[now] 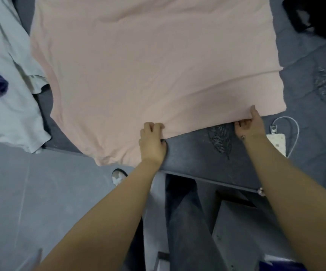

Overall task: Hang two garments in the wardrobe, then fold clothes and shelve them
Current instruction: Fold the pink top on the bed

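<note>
Pink cloth, a garment (pixel 154 61) lying flat, covers most of the dark grey bed (pixel 305 79) and runs away toward twelve o'clock from both hands. Its near hem slants from about seven o'clock up toward three o'clock. The left hand (pixel 152 139) pinches that hem with curled fingers, thumb tucked under the edge. The right hand (pixel 249 124) grips the same hem further toward three o'clock, thumb on top, fingers beneath. Both hands sit at the hem's right half, so any fold likely carries this edge away toward twelve o'clock. A pale green garment (pixel 11 90) lies at nine o'clock.
</note>
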